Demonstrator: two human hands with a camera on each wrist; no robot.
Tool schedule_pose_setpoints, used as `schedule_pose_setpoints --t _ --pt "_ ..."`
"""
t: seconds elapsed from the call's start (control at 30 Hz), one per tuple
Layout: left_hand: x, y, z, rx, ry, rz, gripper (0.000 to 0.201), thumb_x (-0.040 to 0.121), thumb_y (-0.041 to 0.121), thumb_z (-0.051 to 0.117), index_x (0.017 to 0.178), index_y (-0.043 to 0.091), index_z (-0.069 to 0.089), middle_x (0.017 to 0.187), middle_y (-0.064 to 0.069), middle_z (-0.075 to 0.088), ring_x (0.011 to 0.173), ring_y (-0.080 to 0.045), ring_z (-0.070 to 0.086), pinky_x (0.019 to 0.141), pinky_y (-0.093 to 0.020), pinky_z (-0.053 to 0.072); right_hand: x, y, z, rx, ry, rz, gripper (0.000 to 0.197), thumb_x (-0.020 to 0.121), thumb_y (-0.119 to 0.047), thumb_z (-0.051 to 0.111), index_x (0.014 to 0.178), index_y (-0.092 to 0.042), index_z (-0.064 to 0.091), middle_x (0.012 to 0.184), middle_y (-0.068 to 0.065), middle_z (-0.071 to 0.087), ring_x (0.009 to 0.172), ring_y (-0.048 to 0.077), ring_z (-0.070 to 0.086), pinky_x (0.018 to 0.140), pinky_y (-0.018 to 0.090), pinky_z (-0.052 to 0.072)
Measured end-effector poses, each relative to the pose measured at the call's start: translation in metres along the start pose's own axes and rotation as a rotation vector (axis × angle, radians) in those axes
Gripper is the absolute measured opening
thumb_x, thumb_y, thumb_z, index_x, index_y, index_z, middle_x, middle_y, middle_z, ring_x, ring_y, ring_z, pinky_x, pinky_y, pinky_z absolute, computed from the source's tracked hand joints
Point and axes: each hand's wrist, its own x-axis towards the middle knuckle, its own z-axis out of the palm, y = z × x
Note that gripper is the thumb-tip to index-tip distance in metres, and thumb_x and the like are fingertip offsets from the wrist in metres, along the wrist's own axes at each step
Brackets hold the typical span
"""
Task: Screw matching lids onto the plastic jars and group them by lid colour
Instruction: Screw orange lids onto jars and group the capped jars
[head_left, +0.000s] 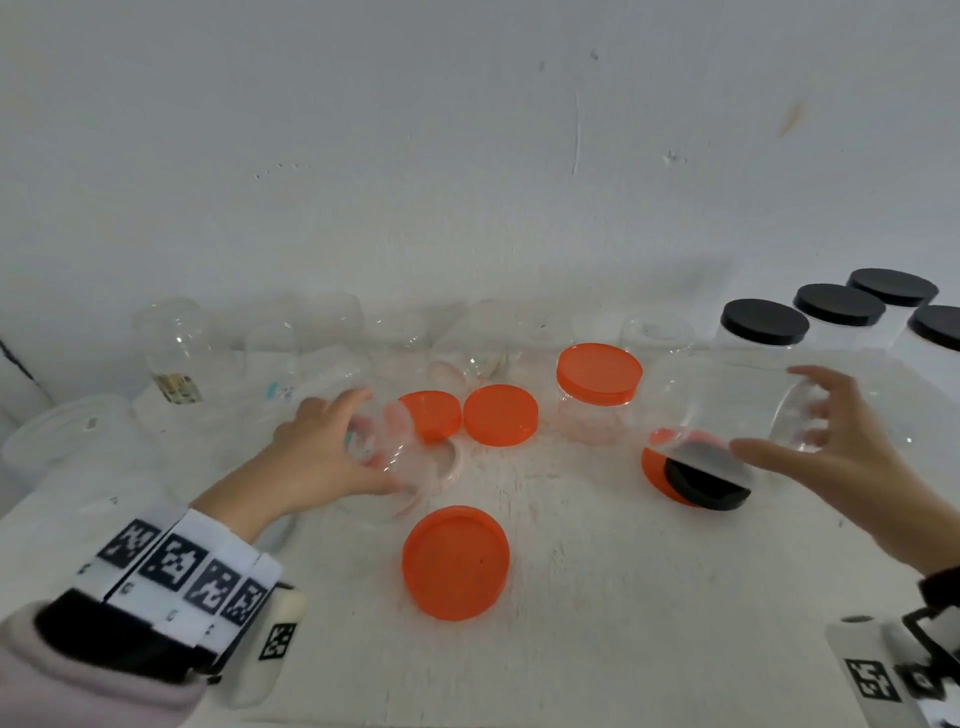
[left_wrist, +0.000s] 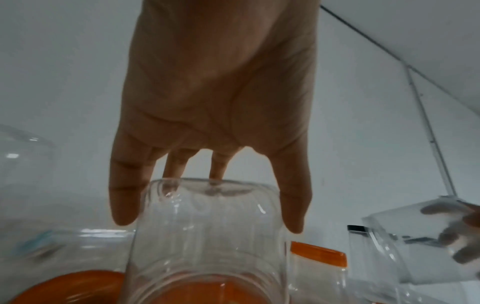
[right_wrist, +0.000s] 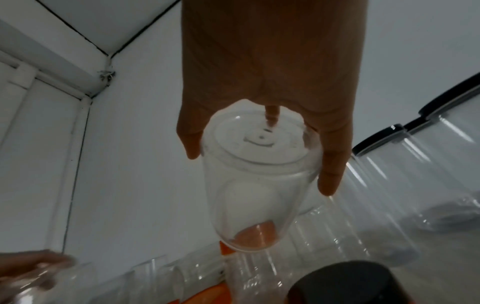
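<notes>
My left hand (head_left: 332, 452) grips a small clear jar (head_left: 395, 457) tipped on its side, mouth toward me; in the left wrist view the fingers (left_wrist: 122, 205) wrap its base (left_wrist: 207, 226). My right hand (head_left: 831, 441) holds a taller clear jar (head_left: 727, 410) tilted in the air, mouth down-left, above a black lid (head_left: 706, 486) that lies on an orange lid (head_left: 655, 470). In the right wrist view that jar (right_wrist: 259, 174) is held by its base. Loose orange lids lie near me (head_left: 456, 564) and at centre (head_left: 500, 415), (head_left: 434, 413). One jar with an orange lid (head_left: 598, 373) stands upright.
Several black-lidded jars (head_left: 763, 325) stand grouped at the back right. Several empty clear jars (head_left: 176, 348) line the back wall and left side. The white table (head_left: 597, 623) has bare surface in front, and its front edge is close to me.
</notes>
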Motion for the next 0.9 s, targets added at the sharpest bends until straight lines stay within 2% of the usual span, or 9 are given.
schedule_pose_setpoints --t 0.07,0.13,0.23,0.33,0.43,0.6,0.7,0.8,0.9 --pt "0.012 0.025 0.007 0.007 0.005 0.070 0.120 0.043 0.072 0.071 0.146 0.041 0.018 0.141 -0.006 0.031 0.129 -0.031 0.038 0.107 -0.047 0.037 -0.003 0.000 0.008 0.054 -0.063 0.032 0.090 0.048 -0.057 0.078 0.126 -0.042 0.034 0.110 0.002 0.047 0.098 0.021 0.054 0.084 0.041 0.046" --pt "0.025 0.049 0.019 0.023 -0.009 0.133 0.109 0.054 0.066 0.075 0.144 0.041 0.019 0.141 -0.006 0.032 0.129 -0.031 0.038 0.106 -0.047 0.038 -0.005 -0.001 0.014 0.131 -0.091 0.082 0.088 0.053 -0.051 0.076 0.128 -0.032 0.035 0.103 0.003 0.051 0.094 0.023 0.057 0.079 0.037 0.047" --pt "0.041 0.079 0.039 0.072 -0.052 0.199 0.104 0.063 0.060 0.077 0.146 0.036 0.020 0.142 -0.008 0.033 0.128 -0.032 0.039 0.103 -0.042 0.039 -0.008 -0.001 0.020 0.312 -0.147 0.156 0.068 0.061 -0.040 0.074 0.118 -0.019 0.042 0.095 0.007 0.053 0.087 0.025 0.061 0.077 0.043 0.053" --pt "0.052 0.097 0.055 0.135 -0.084 0.260 0.106 0.066 0.060 0.077 0.149 0.030 0.018 0.143 -0.009 0.032 0.125 -0.030 0.043 0.102 -0.041 0.042 -0.010 0.001 0.022 0.513 -0.203 0.264 0.057 0.069 -0.033 0.071 0.118 -0.017 0.044 0.091 0.010 0.054 0.077 0.025 0.060 0.070 0.042 0.054" --pt "0.057 0.105 0.067 0.203 -0.099 0.287 0.105 0.069 0.056 0.076 0.150 0.028 0.016 0.146 -0.007 0.026 0.129 -0.032 0.036 0.104 -0.045 0.040 -0.011 0.004 0.022 0.623 -0.243 0.345 0.051 0.067 -0.033 0.070 0.112 -0.018 0.049 0.095 0.010 0.058 0.073 0.028 0.061 0.070 0.044 0.056" --pt "0.060 0.106 0.075 0.277 -0.071 0.339 0.106 0.071 0.056 0.075 0.150 0.028 0.012 0.153 -0.005 0.017 0.137 -0.035 0.024 0.110 -0.048 0.033 -0.011 0.004 0.028 0.753 -0.273 0.434 0.048 0.065 -0.042 0.068 0.101 -0.011 0.063 0.084 0.016 0.066 0.069 0.029 0.066 0.084 0.047 0.053" --pt "0.060 0.098 0.078 0.266 -0.073 0.412 0.108 0.070 0.055 0.076 0.151 0.027 0.010 0.156 -0.004 0.011 0.142 -0.030 0.016 0.114 -0.049 0.027 -0.012 0.001 0.035 0.814 -0.309 0.464 0.055 0.059 -0.045 0.071 0.098 -0.007 0.065 0.086 0.019 0.067 0.074 0.031 0.067 0.079 0.044 0.058" --pt "0.058 0.083 0.074 0.200 -0.108 0.408 0.118 0.068 0.053 0.079 0.151 0.029 -0.002 0.158 -0.002 0.006 0.145 -0.028 0.011 0.117 -0.049 0.022 -0.014 -0.003 0.040 0.862 -0.361 0.463 0.062 0.061 -0.043 0.071 0.106 -0.002 0.065 0.096 0.022 0.063 0.080 0.034 0.066 0.083 0.046 0.057" --pt "0.054 0.063 0.066 0.139 -0.114 0.281 0.123 0.068 0.051 0.080 0.152 0.025 -0.007 0.159 -0.004 0.006 0.146 -0.029 0.010 0.117 -0.048 0.020 -0.015 -0.005 0.044 0.903 -0.399 0.443 0.072 0.066 -0.039 0.070 0.125 0.001 0.057 0.105 0.022 0.058 0.090 0.039 0.062 0.092 0.051 0.051"
